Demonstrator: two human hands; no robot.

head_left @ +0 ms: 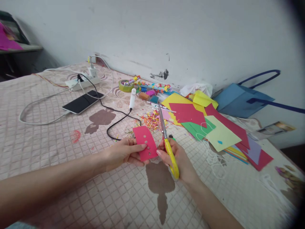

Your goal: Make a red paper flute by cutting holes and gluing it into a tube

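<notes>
A piece of red paper (142,136) with several small holes is pinched between the thumb and fingers of my left hand (127,151). My right hand (177,156) grips a pair of scissors (162,122) by its yellow handles, blades pointing up and away from me and close together. The fingertips of that hand also reach the paper's right edge. Just beyond the paper lies a heap of colourful paper scraps (154,120) on the quilted cover (114,197).
A white glue gun (132,99) with a black cord stands behind the paper. To the left are a phone (82,101) and a power strip (83,83). Coloured paper sheets (188,114), white string (214,159) and a blue bag (238,100) lie to the right; green tape (126,86) is near the wall.
</notes>
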